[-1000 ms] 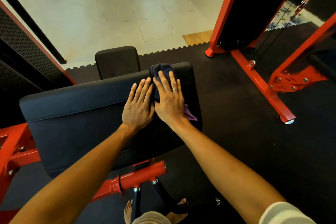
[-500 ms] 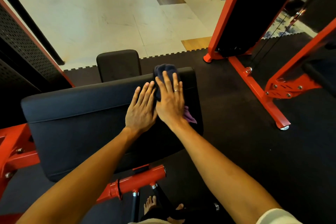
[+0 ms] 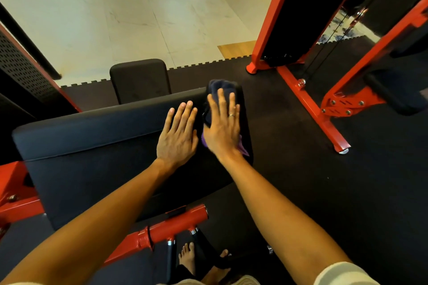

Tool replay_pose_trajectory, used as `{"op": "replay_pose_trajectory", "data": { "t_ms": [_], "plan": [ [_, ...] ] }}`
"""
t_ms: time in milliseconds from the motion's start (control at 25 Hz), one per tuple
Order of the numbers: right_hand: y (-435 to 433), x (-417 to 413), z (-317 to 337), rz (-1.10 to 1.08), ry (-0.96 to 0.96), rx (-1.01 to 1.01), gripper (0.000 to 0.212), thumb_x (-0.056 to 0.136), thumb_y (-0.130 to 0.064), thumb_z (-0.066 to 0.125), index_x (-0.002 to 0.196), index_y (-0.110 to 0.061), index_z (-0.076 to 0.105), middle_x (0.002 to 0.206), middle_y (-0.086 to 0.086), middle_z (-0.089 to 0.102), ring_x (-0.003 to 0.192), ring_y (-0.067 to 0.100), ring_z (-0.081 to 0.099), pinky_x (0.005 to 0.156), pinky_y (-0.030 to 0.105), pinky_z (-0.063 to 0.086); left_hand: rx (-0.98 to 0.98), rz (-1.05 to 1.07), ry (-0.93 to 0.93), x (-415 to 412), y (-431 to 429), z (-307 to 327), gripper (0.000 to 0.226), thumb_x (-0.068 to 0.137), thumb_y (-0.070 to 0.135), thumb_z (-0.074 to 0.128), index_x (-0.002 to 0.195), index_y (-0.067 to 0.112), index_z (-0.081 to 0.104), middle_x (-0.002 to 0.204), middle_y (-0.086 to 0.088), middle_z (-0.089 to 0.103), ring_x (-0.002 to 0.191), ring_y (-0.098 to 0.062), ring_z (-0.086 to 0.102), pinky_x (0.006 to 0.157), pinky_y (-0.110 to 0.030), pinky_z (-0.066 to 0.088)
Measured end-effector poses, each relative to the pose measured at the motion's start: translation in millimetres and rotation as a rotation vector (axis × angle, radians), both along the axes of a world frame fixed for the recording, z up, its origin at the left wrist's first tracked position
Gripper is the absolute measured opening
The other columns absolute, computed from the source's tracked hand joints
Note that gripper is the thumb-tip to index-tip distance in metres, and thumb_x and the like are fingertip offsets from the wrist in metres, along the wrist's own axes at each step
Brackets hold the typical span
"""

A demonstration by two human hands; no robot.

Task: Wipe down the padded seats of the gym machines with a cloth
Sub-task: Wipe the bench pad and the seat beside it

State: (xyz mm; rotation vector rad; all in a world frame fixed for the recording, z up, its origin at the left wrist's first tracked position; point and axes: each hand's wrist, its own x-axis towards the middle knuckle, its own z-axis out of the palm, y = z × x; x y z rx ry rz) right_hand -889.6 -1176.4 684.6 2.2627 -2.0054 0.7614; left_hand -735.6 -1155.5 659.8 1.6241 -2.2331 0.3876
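The padded seat [image 3: 97, 146] runs long from left to right, with much free surface at left. The left hand [image 3: 177, 137] lies flat and empty on it. Just beside, the right hand [image 3: 222, 129] presses flat on the dark cloth [image 3: 220, 88] at the seat's far right edge; beyond it lies open floor mat [image 3: 301, 180].

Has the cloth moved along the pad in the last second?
Yes, slightly. The cloth under the right hand has slid toward the right end of the black pad, now bunched at its far right corner.
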Motion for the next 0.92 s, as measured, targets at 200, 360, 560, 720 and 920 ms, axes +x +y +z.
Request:
{"op": "replay_pose_trajectory", "data": {
  "t_ms": [200, 360, 560, 720, 920],
  "plan": [
    [42.1, -28.9, -30.7, 0.078, 0.074, 0.057, 0.093, 0.084, -0.030, 0.075, 0.162, -0.027, 0.024, 0.172, 0.002, 0.007, 0.158, 0.028, -0.003, 0.126, 0.051, 0.019, 0.033, -0.022, 0.132, -11.1, 1.4, 7.0, 0.063, 0.098, 0.028, 0.038, 0.156, 0.004, 0.031, 0.167, -0.014, 0.020, 0.156, -0.027, 0.011, 0.127, -0.050, 0.006],
    [13.4, -46.7, -16.8, -0.110, -0.077, 0.083, 0.089, 0.085, -0.024, 0.074, 0.161, -0.025, 0.027, 0.171, 0.003, 0.012, 0.158, 0.030, 0.005, 0.124, 0.051, 0.026, 0.064, -0.047, 0.154, -29.0, -12.4, 15.6, 0.064, 0.096, 0.027, 0.039, 0.155, 0.004, 0.033, 0.166, -0.014, 0.023, 0.156, -0.028, 0.012, 0.128, -0.048, 0.003],
    [-30.8, -65.8, 5.2, -0.142, -0.367, 0.155, 0.064, 0.102, -0.035, 0.057, 0.160, -0.032, 0.029, 0.167, -0.003, 0.026, 0.153, 0.025, 0.027, 0.114, 0.047, 0.041, 0.079, -0.074, 0.134, -68.6, -41.3, 22.6, 0.065, 0.098, 0.031, 0.030, 0.156, 0.003, 0.031, 0.165, -0.015, 0.024, 0.156, -0.027, 0.014, 0.128, -0.046, 0.003],
    [-61.8, -89.6, 19.7, -0.060, -0.480, 0.307, 0.053, 0.106, -0.049, 0.041, 0.156, -0.033, 0.035, 0.157, 0.000, 0.046, 0.138, 0.027, 0.048, 0.105, 0.040, 0.043, 0.035, 0.033, 0.153, -97.5, -49.6, 15.8, 0.061, 0.103, 0.031, 0.034, 0.159, 0.007, 0.026, 0.167, -0.011, 0.021, 0.157, -0.024, 0.010, 0.128, -0.047, 0.004],
    [-101.2, -112.6, 26.1, 0.003, -0.709, 0.663, 0.065, 0.104, -0.064, 0.027, 0.151, -0.023, 0.047, 0.148, 0.012, 0.053, 0.138, 0.033, 0.047, 0.105, 0.038, 0.038, -0.064, 0.088, 0.085, -100.2, -54.5, 6.8, 0.061, 0.104, 0.032, 0.035, 0.159, 0.007, 0.026, 0.167, -0.011, 0.020, 0.156, -0.025, 0.012, 0.127, -0.051, 0.012]
  ]
}}
